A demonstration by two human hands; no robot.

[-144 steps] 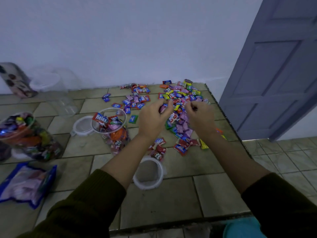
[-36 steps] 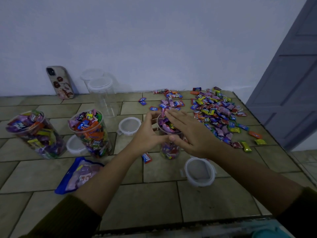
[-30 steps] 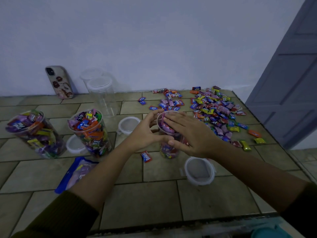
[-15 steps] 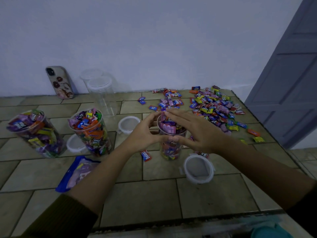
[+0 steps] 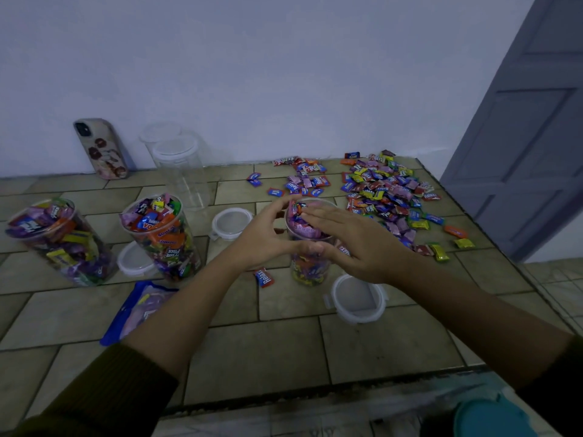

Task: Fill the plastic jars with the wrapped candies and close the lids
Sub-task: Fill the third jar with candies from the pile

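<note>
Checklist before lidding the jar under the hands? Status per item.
1. Stance: jar upright on counter, ok.
2. Grip: left hand holds the jar, ok.
3. Free hand: right hand lies flat on the candies, holds nothing, ok.
4. Reach: lid lies near the jar's base, ok.
5. Fill below rim: cannot tell, the hand covers the top.

Two bare forearms, dark olive ribbed sleeves (image 5: 104, 392) (pushed up), bare hands.
</note>
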